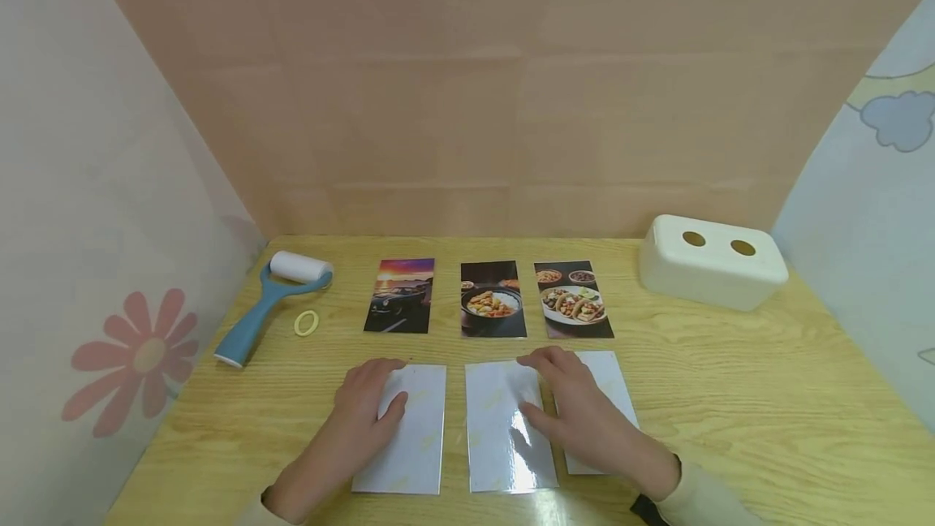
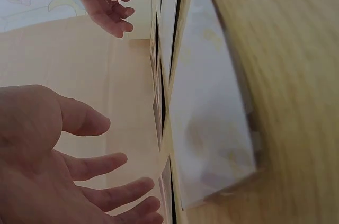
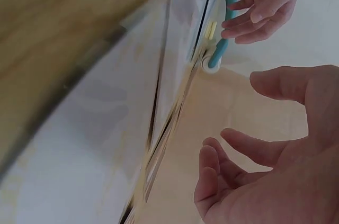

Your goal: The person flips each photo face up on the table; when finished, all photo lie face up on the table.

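Note:
Three white, glossy rectangular sheets with faint yellowish marks lie in a row near me: a left sheet (image 1: 416,445), a middle sheet (image 1: 504,445) and a right sheet (image 1: 609,376). Over the left one is my left hand (image 1: 365,408), its fingers loosely bent around nothing. My right hand (image 1: 580,412) hovers above the middle and right sheets, likewise holding nothing. In the wrist views, both hands appear raised off the sheets. Beyond them lie a sunset car photo (image 1: 399,296), a rice bowl photo (image 1: 493,303) and a taco plate photo (image 1: 575,304).
At the far left lies a blue-handled roller (image 1: 256,319) with a white cylinder, beside a pale yellow ring (image 1: 306,323). A cream box (image 1: 712,262) with two round holes stands back right. A brown wall (image 1: 438,104) closes off the back.

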Tool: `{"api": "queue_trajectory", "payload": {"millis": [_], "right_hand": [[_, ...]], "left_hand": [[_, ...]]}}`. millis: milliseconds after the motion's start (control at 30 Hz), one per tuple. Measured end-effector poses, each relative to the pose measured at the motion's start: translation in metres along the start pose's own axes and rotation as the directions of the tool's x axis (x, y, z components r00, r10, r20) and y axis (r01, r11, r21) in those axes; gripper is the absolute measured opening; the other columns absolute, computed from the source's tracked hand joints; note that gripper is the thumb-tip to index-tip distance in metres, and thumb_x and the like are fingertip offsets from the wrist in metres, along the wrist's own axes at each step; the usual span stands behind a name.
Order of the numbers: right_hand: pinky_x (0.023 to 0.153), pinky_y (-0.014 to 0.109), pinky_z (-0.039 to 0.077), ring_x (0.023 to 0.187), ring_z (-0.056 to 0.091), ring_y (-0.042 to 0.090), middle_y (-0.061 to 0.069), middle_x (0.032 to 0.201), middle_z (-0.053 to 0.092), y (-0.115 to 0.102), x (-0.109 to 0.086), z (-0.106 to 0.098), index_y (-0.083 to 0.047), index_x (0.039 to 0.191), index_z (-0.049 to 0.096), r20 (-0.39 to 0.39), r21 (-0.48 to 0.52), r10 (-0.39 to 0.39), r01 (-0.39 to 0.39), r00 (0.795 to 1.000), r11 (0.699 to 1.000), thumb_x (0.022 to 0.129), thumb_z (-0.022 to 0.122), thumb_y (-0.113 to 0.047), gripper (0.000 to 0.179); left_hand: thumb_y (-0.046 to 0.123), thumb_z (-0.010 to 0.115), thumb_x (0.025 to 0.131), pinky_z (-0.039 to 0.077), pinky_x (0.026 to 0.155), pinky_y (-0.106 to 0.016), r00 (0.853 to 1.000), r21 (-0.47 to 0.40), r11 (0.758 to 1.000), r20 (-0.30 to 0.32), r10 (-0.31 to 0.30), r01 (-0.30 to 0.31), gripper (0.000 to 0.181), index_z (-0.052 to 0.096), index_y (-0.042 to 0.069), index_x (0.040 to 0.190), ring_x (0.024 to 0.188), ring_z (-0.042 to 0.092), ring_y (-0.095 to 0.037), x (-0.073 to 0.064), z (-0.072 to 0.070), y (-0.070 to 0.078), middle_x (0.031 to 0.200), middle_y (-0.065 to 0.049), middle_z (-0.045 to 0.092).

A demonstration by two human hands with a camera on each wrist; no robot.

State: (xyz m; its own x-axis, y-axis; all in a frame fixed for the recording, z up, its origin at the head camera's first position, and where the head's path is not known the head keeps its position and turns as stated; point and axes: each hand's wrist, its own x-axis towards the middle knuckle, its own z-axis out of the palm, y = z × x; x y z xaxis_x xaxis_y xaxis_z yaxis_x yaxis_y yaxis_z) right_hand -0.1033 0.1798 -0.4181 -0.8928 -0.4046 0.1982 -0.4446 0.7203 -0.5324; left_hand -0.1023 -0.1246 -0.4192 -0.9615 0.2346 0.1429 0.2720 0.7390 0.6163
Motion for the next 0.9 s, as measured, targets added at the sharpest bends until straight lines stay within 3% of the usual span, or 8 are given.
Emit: {"api": "queue_trajectory", "payload": {"millis": [233, 533, 700, 800, 900], "right_hand": [[0.092, 0.050, 0.045, 0.111, 0.053, 0.026, 0.005, 0.121, 0.057, -0.013, 0.001, 0.012, -0.002, 0.126, 0.063, 0.018, -0.044, -0.127, 0.127, 0.992, 0.991, 0.085, 0.079, -0.019, 0.047], [0.089, 0.044, 0.044, 0.107, 0.050, 0.020, 0.002, 0.123, 0.056, -0.030, 0.002, 0.027, -0.004, 0.126, 0.065, 0.080, -0.022, -0.139, 0.142, 0.987, 0.990, 0.085, 0.079, -0.023, 0.047], [0.086, 0.039, 0.043, 0.107, 0.049, 0.017, 0.001, 0.126, 0.055, -0.039, 0.002, 0.035, -0.006, 0.128, 0.065, 0.140, -0.024, -0.172, 0.177, 0.975, 0.984, 0.088, 0.079, -0.030, 0.049], [0.085, 0.036, 0.041, 0.108, 0.047, 0.017, 0.001, 0.127, 0.054, -0.047, 0.002, 0.038, -0.006, 0.129, 0.064, 0.171, -0.047, -0.195, 0.205, 0.966, 0.978, 0.088, 0.078, -0.034, 0.052], [0.085, 0.034, 0.040, 0.108, 0.047, 0.017, 0.001, 0.126, 0.054, -0.053, 0.004, 0.041, -0.005, 0.128, 0.064, 0.183, -0.083, -0.208, 0.225, 0.961, 0.971, 0.087, 0.079, -0.036, 0.053]], "left_hand": [[0.009, 0.068, 0.094, 0.037, 0.097, -0.064, 0.997, 0.025, 0.997, 0.013, -0.075, 0.075, 0.032, 0.063, 0.003, 0.125, 0.123, 0.050, -0.040, -0.015, -0.007, -0.004, 0.128, -0.014, 0.060], [0.013, 0.066, 0.095, 0.038, 0.092, -0.065, 0.988, 0.073, 0.986, 0.027, -0.155, 0.152, 0.036, 0.061, 0.000, 0.129, 0.120, 0.049, -0.043, -0.023, -0.011, -0.007, 0.130, -0.018, 0.059], [0.014, 0.067, 0.095, 0.038, 0.092, -0.065, 0.975, 0.080, 0.974, 0.052, -0.214, 0.210, 0.039, 0.059, -0.001, 0.130, 0.119, 0.049, -0.044, -0.028, -0.013, -0.008, 0.129, -0.018, 0.059], [0.016, 0.066, 0.096, 0.037, 0.093, -0.064, 0.966, 0.077, 0.967, 0.072, -0.250, 0.244, 0.041, 0.057, -0.001, 0.132, 0.121, 0.046, -0.044, -0.030, -0.012, -0.008, 0.130, -0.019, 0.057], [0.016, 0.066, 0.096, 0.037, 0.095, -0.064, 0.966, 0.074, 0.967, 0.067, -0.249, 0.244, 0.042, 0.057, -0.003, 0.133, 0.122, 0.045, -0.044, -0.032, -0.011, -0.009, 0.130, -0.020, 0.057]]}}
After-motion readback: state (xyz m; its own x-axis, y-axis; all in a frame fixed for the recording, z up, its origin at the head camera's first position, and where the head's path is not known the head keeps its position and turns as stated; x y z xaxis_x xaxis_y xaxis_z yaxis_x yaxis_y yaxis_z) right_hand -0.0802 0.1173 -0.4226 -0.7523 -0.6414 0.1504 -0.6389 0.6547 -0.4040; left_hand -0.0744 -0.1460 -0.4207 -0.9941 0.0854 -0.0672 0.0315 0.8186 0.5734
